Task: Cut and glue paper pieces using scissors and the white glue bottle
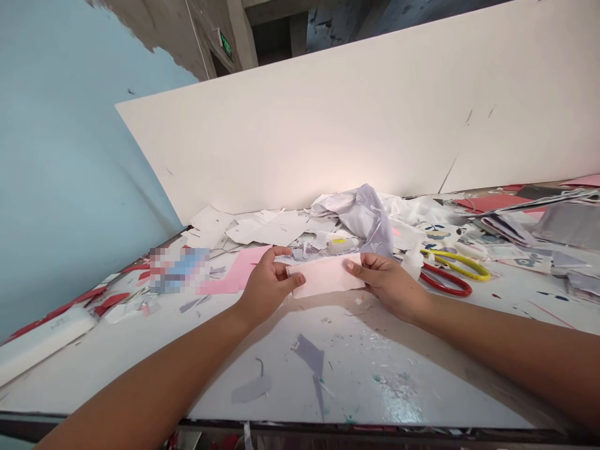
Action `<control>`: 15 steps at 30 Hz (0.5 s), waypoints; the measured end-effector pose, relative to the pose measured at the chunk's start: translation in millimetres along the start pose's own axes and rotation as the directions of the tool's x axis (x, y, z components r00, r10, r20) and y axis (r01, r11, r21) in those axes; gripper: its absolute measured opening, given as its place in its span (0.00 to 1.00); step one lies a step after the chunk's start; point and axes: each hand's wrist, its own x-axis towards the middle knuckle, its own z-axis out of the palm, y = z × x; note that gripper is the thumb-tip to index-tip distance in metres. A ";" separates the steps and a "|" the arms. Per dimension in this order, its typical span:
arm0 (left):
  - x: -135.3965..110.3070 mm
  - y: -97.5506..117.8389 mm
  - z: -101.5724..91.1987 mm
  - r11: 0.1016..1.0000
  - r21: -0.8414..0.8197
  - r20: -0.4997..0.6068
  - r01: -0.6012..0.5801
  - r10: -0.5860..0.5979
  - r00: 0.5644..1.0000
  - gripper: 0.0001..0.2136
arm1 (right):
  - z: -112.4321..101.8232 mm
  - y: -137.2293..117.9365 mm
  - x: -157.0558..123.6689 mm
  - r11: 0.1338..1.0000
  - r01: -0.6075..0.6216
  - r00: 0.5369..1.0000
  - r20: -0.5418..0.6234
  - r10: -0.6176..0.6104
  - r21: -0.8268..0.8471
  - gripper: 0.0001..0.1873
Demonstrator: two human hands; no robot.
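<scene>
“So, lying around the hands?”

“Cluttered along the back: a loose heap of white scraps (276, 228), then a crumpled lilac-grey cloth (375, 225) right behind the work. Just beyond the right hand (389, 284), a yellow loop (457, 254) and a red loop (450, 290), much like scissor handles. Beside the left hand (267, 284), partly covered by it, a pink sheet (234, 272).”

“And standing in the way?”

“Upright behind everything, a broad white board (328, 137), cutting off most of the view beyond.”

“Now describe the held piece.”

“Pale, faintly pinkish, longer than tall – a plain strip (323, 278) stretched between both hands, over the middle of the table (154, 369). Pinched at the left end by thumb and curled fingers, at the right end by thumb in front and fingers behind.”

“And to the touch, by the look of it?”

“Thin and papery, straight-edged, nearly flat. Softer folds in the cloth; angular, flat grey offcuts (309, 353) nearer the front edge. Glossy tabletop, too – smeared with shiny, rough-looking patches at front right.”
</scene>
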 end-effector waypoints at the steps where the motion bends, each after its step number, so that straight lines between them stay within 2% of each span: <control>1: 0.1 0.4 -0.2 1.000 0.008 -0.004 0.006 -0.006 1.000 0.25 | -0.3 0.5 0.6 1.000 -0.010 1.000 0.022 0.010 0.012 0.16; 15: 2.6 0.6 -2.0 0.999 0.015 0.053 0.035 -0.036 0.998 0.22 | -4.2 4.6 4.4 0.996 -0.056 0.998 -0.012 0.057 0.075 0.13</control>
